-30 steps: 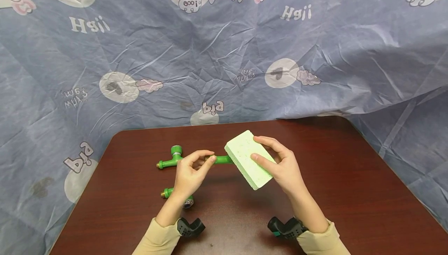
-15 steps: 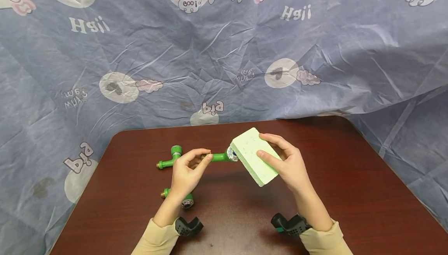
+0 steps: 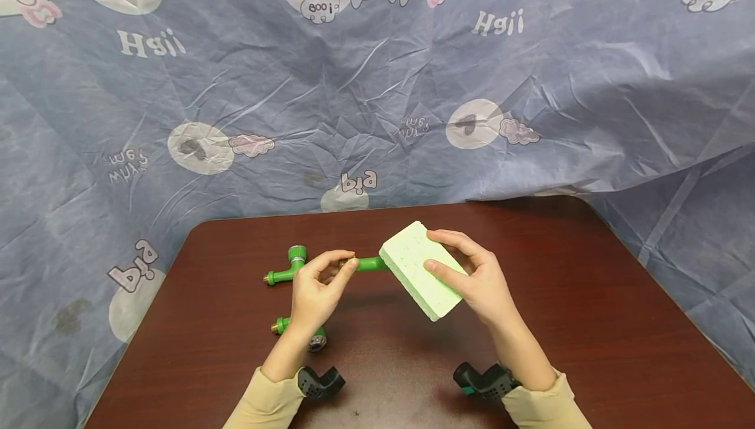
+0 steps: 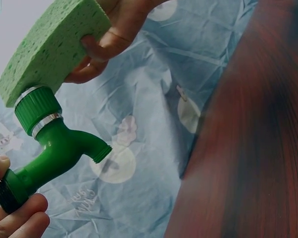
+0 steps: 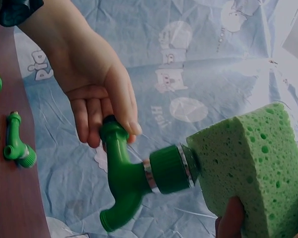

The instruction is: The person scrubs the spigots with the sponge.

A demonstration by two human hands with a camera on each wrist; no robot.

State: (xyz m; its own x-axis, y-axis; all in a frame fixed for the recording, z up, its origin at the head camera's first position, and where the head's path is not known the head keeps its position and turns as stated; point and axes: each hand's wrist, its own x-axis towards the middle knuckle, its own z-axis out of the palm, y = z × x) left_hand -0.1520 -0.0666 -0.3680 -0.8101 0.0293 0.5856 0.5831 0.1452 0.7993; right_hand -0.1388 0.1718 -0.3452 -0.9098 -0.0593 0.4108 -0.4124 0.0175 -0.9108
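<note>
Head view, centre of frame: we log the left hand (image 3: 315, 291) pinching the threaded tail of a green tap (image 3: 367, 264) between thumb and fingertips, held above the brown table (image 3: 590, 311). The right hand (image 3: 478, 278) grips a pale green sponge (image 3: 415, 266), thumb on its upper face and fingers curled round the edge. Half a second ago the sponge sat higher and further right, with the tap's chrome ring showing; now it has slid back down and left, covering that end. We read this as a rubbing stroke over the tap's head, mid-cleaning.

Head view, left of centre: two more green taps, one (image 3: 283, 270) behind the left hand, one (image 3: 297, 332) partly hidden beneath the wrist.

Left wrist view, upper left: the sponge presses flat on the tap's ribbed cap; the spout points toward the lower right; the holding fingertips (image 4: 17, 218) sit at the lower left corner.

Right wrist view, centre: tap cap butts into the sponge; contact appears full, though the join is shadowed.
</note>
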